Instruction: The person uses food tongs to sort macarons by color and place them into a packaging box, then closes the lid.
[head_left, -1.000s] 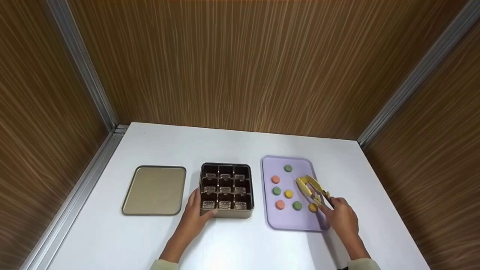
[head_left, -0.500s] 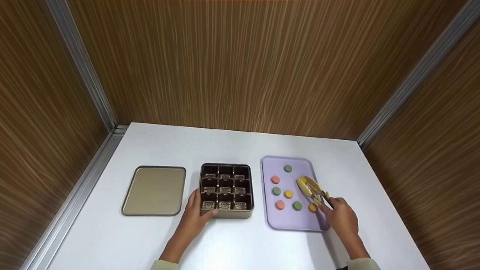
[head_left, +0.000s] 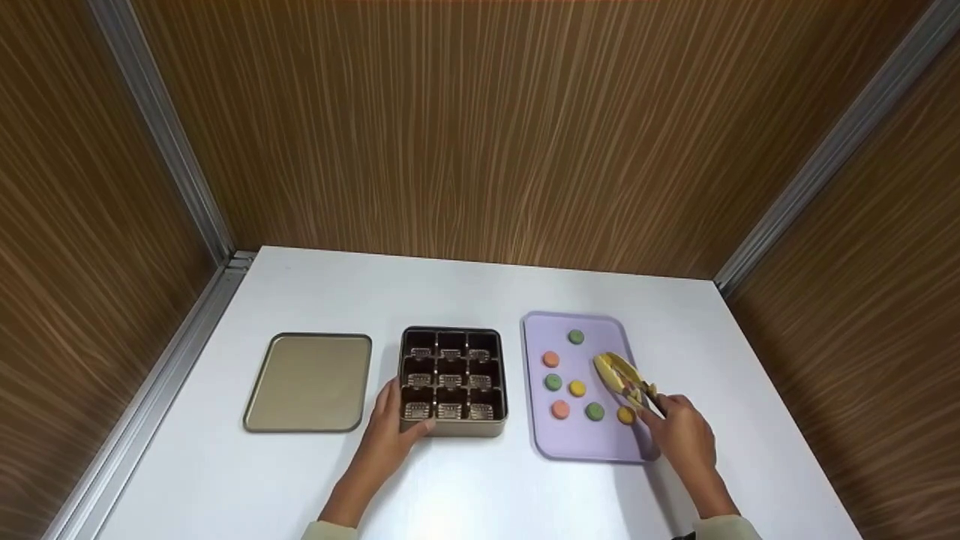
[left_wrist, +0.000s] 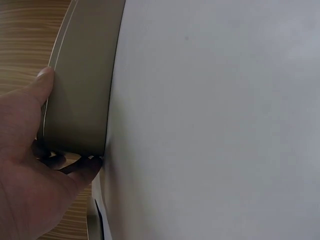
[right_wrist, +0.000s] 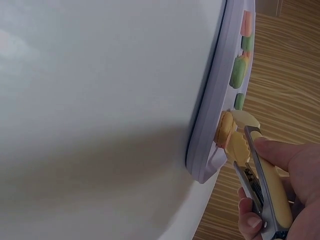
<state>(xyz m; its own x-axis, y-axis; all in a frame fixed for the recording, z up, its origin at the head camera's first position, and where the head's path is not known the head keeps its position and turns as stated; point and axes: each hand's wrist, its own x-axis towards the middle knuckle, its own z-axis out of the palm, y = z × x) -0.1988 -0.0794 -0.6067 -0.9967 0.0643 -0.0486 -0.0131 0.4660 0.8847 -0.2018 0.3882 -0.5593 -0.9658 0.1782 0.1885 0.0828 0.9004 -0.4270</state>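
My left hand [head_left: 386,435] grips the near left corner of a square bronze tin [head_left: 469,428], thumb on its front wall and fingers along its left side. Inside the tin, a dark brown insert [head_left: 450,360] has several bare compartments. My right hand [head_left: 684,435] holds yellow-tipped tongs [right_wrist: 270,185] by their handles. Their scalloped tips reach low over the right part of a lilac tray [head_left: 585,442]. On that tray lie several macarons: green [head_left: 576,337], pink [head_left: 551,359] and yellow [head_left: 577,388]. One yellow macaron [right_wrist: 226,129] sits right beside the tongs.
A flat bronze lid [head_left: 311,382] lies on the white table [head_left: 480,487] to the left of the tin. Wood-grain panels [head_left: 465,135] with metal posts [head_left: 180,142] stand around the back and sides.
The tips of the tongs have drawn slightly closer together over the tray. My left hand and the tin stay where they were.
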